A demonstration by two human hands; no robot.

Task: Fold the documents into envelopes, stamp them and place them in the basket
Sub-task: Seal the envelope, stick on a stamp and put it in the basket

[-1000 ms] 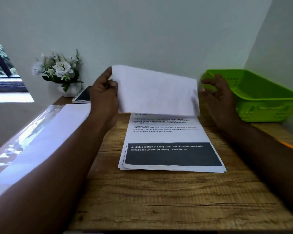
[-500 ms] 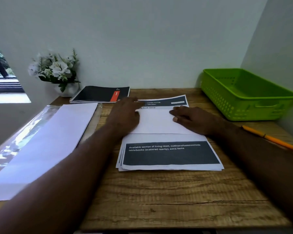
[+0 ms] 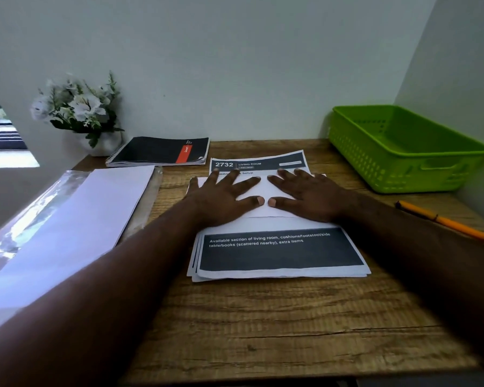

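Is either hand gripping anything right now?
No. Left hand and right hand press flat, fingers spread, on the folded white printed sheet.

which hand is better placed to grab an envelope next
Left, probably. The envelopes lie on the left side of the desk, just beside the left hand. The right hand would have to cross over it. Both hands now press flat on the folded sheet.

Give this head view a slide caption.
Both hands press a folded sheet flat on the paper stack; green basket waits.
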